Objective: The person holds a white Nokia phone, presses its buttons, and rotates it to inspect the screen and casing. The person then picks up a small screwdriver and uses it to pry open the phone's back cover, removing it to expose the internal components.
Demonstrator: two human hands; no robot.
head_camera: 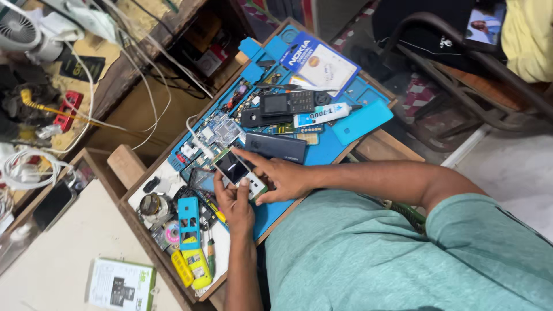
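Observation:
Both my hands hold a small keypad phone [237, 171] with a dark screen over the blue work mat [331, 151]. My left hand [235, 206] grips its near end from below, thumb on the keypad edge. My right hand [277, 174] reaches in from the right, with its fingers along the phone's side and index finger stretched toward the screen. A dark flat phone body [275, 147] lies just beyond my right hand. Circuit boards and small parts [216, 132] lie beside the held phone.
On the mat lie a black keypad phone [286, 102], a white glue tube [322, 113], a light blue cover [362, 121] and a white card pack [324, 64]. A blue phone frame [188, 216], yellow pieces [196, 268] and a screwdriver [211, 253] lie nearby. A fan [20, 29] and cables are at the left.

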